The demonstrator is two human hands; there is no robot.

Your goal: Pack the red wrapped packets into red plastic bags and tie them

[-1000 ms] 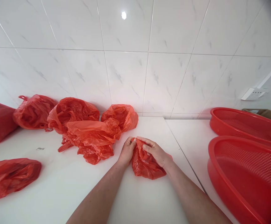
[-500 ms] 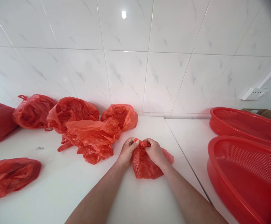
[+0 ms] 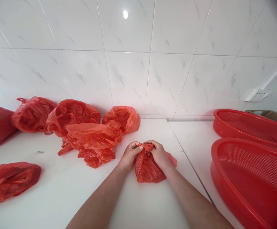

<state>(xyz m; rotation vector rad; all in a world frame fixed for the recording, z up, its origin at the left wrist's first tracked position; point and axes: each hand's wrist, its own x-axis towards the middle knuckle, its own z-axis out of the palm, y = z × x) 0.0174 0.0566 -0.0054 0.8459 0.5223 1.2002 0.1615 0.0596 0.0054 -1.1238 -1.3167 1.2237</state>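
Low in the middle of the head view, a red plastic bag [image 3: 148, 168] rests on the white table [image 3: 138, 206], its twisted top gathered between both hands. My left hand [image 3: 130, 156] pinches the left side of that top, thumb uppermost. On the other side, my right hand [image 3: 159, 154] grips the gathered plastic with curled fingers. The bag's lower part spreads out below the hands, and a flap of it shows beyond my right wrist. What is inside the bag cannot be made out.
Several crumpled red bags [image 3: 91, 133] lie along the tiled wall [image 3: 129, 79] to the left. Another red bag [image 3: 12, 181] sits at the left front. Two red plastic baskets [image 3: 216, 165] stand on the right, with a cardboard box [image 3: 275, 117] behind them and a wall socket [image 3: 258, 95] above.
The fingers of my right hand have shifted slightly on the bag's top, and a small gap shows under the twist. The bag stays in place.
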